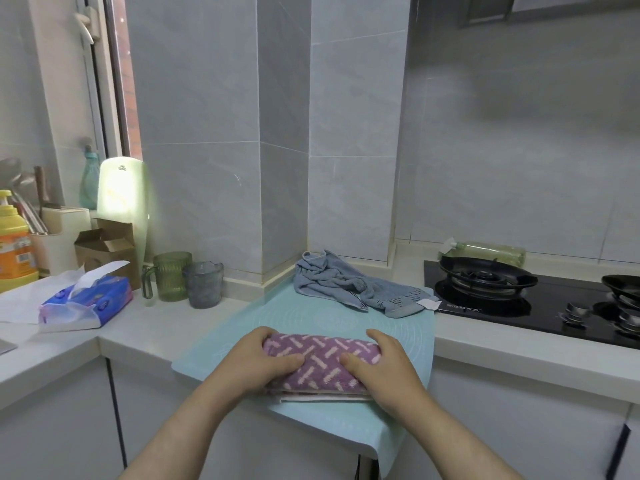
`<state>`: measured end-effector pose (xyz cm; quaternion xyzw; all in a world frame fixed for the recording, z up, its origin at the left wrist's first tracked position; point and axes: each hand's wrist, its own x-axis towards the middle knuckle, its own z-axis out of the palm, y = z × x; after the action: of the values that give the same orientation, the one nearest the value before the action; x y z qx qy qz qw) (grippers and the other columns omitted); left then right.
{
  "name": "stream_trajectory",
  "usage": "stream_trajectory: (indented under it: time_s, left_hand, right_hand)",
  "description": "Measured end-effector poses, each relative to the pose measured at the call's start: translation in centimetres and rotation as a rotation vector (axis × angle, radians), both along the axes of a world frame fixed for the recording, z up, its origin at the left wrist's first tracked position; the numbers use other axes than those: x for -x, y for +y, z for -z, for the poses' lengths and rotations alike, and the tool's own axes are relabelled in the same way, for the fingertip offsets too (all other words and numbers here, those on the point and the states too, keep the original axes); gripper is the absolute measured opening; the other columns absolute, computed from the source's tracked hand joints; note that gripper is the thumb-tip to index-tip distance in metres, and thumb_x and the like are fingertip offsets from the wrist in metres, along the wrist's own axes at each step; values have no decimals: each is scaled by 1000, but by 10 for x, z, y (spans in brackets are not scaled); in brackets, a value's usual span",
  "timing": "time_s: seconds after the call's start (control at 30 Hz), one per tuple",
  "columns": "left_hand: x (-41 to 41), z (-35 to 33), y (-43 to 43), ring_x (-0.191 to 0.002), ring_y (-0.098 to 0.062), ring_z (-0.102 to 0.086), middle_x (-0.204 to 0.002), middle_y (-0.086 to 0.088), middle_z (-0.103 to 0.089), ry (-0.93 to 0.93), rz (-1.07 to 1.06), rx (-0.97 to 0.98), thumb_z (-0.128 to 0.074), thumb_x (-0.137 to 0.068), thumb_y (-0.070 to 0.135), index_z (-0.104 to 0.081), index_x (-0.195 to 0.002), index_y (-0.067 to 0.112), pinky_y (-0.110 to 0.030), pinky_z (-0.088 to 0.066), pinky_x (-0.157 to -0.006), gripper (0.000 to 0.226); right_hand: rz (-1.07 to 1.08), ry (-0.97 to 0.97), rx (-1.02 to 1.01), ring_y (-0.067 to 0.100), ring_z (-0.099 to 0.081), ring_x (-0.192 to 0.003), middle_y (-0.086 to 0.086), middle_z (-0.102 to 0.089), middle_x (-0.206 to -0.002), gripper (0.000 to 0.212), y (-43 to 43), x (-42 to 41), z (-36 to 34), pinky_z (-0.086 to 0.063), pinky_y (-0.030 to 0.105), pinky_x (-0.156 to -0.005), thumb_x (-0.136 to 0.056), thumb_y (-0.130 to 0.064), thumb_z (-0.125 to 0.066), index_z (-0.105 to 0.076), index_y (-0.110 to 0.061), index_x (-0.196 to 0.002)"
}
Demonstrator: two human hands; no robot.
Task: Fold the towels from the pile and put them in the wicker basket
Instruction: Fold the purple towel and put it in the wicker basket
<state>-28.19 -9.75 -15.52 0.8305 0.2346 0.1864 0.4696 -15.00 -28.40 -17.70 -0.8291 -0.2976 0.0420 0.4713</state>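
At the far left a yellow bottle (14, 237) stands behind a tissue pack (86, 299), and right of them, left of centre, are a green cup (171, 275) and a grey cup (204, 284). In the lower centre, on a teal mat (311, 317), the left hand (263, 358) grips the left end of a folded purple towel (322, 362) and the right hand (384, 365) grips its right end, fingers curled over the far edge and thumbs on top. Above them a crumpled blue towel (349, 284) lies at the mat's far edge, with a black stove (519, 299) at the right.

Purple white-dashed towel (320, 362), pale-blue towel (349, 284)
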Motion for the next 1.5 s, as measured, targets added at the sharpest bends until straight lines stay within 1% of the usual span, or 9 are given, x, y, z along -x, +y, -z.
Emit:
stream_trajectory:
  time_s: [0.1, 0.17, 0.33, 0.53, 0.7, 0.8, 0.9, 1.17, 1.5]
  left_hand:
    - [10, 0, 2, -79, -14, -66, -96, -3, -68, -95, 116, 61, -89, -62, 22, -56, -102, 23, -30, -57, -66, 52]
    - [16, 4, 2, -83, -16, -68, -101, -2, -66, -143, 138, 90, -90, -55, 21, -55, -108, 29, -29, -57, -66, 64]
    - [21, 13, -1, -71, -11, -68, -87, -1, -73, -143, 171, 239, -84, -69, 4, -57, -118, 17, -25, -52, -63, 58]
    - [15, 4, 0, -87, -15, -70, -101, -5, -71, -314, 154, 274, -79, -74, -2, -56, -114, 24, -28, -57, -70, 53]
    - [-20, -2, 18, -105, -29, -67, -113, -11, -71, -432, 131, 535, -74, -70, 22, -58, -123, 10, -40, -55, -84, 57]
    - [-37, 1, 31, -95, -27, -70, -106, -14, -73, -419, 19, 557, -73, -67, 23, -58, -121, 4, -42, -56, -85, 59]
    - [-46, 10, 37, -94, -28, -71, -107, -13, -70, -384, -63, 496, -82, -75, 16, -52, -120, 12, -44, -56, -88, 54]
    - [-49, 16, 39, -93, -28, -69, -102, -11, -72, -422, 9, 525, -62, -91, 4, -55, -114, 17, -46, -54, -92, 27]
    - [-44, 13, 40, -94, -30, -69, -106, -17, -65, -416, 27, 565, -59, -90, -7, -61, -111, 23, -43, -56, -89, 36]
  right_hand:
    - [-93, 195, -128, 8, -62, -103, -6, -60, -122, 58, -13, -6, -3, -49, 19, -86, -76, -44, -79, -54, -28, -126]
    - [-155, 280, -165, 12, -66, -100, -2, -63, -119, 61, -20, -10, -6, -52, 23, -86, -67, -46, -84, -55, -35, -120]
    - [-179, 362, -104, 12, -67, -74, 6, -70, -102, 47, -27, -9, -15, -50, 23, -64, -74, -26, -84, -58, -13, -111]
    - [-177, 285, -299, 19, -69, -90, 4, -65, -108, 41, -18, -3, -20, -55, 26, -68, -79, -16, -79, -54, -24, -109]
    - [-80, 289, -493, 17, -71, -88, -1, -70, -102, 39, 12, -16, -32, -57, 24, -70, -77, -11, -81, -61, -19, -110]
    - [-60, 363, -513, 15, -72, -72, 1, -76, -85, 26, 26, -25, -28, -54, 21, -59, -77, -10, -81, -68, -9, -100]
    - [-54, 343, -510, 12, -72, -77, -2, -74, -90, 26, 34, -32, -22, -53, 17, -61, -79, -13, -80, -67, -18, -101]
    - [-78, 273, -527, -2, -69, -73, -13, -70, -91, 26, 38, -40, -9, -48, 9, -58, -84, -19, -75, -60, -36, -96]
    - [-73, 363, -470, 19, -68, -91, 0, -74, -96, 21, 38, -38, -10, -50, 31, -82, -92, -11, -56, -70, -24, -99]
